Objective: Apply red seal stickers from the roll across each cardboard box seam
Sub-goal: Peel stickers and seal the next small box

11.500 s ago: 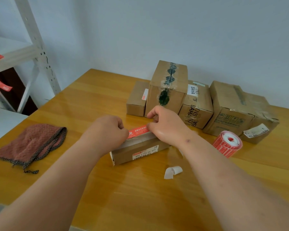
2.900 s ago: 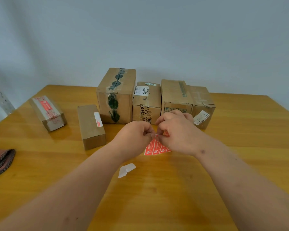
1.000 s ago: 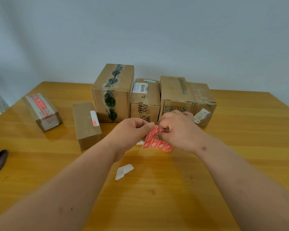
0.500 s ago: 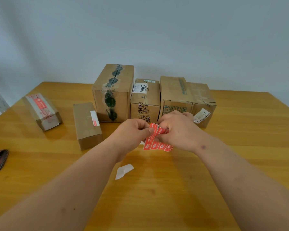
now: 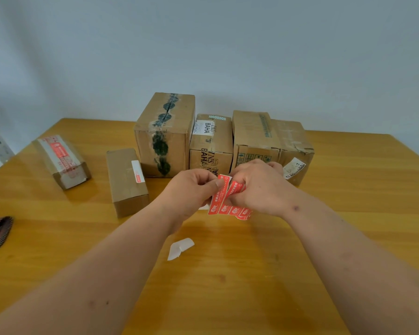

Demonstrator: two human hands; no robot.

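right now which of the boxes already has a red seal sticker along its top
The long flat box lying apart at the far left of the table: a red sticker runs along its top. The other boxes show only clear tape and white or green labels.

Red seal stickers (image 5: pixel 224 199) carry white print. The cardboard boxes are brown: the tall box (image 5: pixel 165 134) bears dark green blotched tape, the long box (image 5: pixel 61 160) near the table's left edge red-printed white tape. The table (image 5: pixel 228 274) is honey-yellow wood; a white backing scrap (image 5: pixel 179 247) lies on it.
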